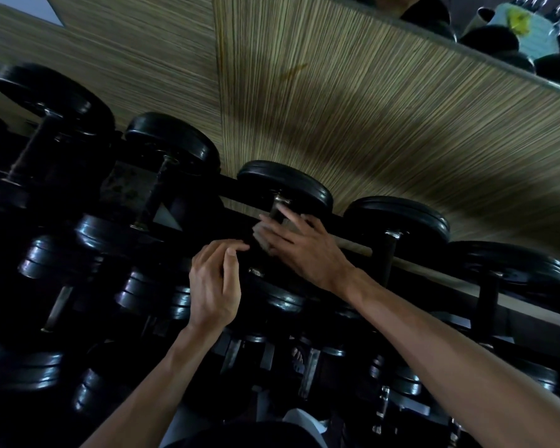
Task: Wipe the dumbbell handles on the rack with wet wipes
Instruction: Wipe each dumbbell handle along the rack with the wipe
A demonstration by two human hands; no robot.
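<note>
A dark rack (230, 185) holds rows of black dumbbells. My right hand (304, 250) presses a pale wet wipe (262, 232) around the handle (277, 210) of a top-row dumbbell (285, 184) near the middle. Its fingers wrap the handle and the wipe is mostly hidden under them. My left hand (214, 282) hovers just left of that handle, above the dumbbell's near weight. Its fingers are loosely curled with nothing visible in them.
More top-row dumbbells sit to the left (172, 140) and right (398, 218). Lower rows of dumbbells (152, 295) fill the foreground. A striped beige wall panel (369, 118) stands behind the rack, with a mirror (514, 30) at the top right.
</note>
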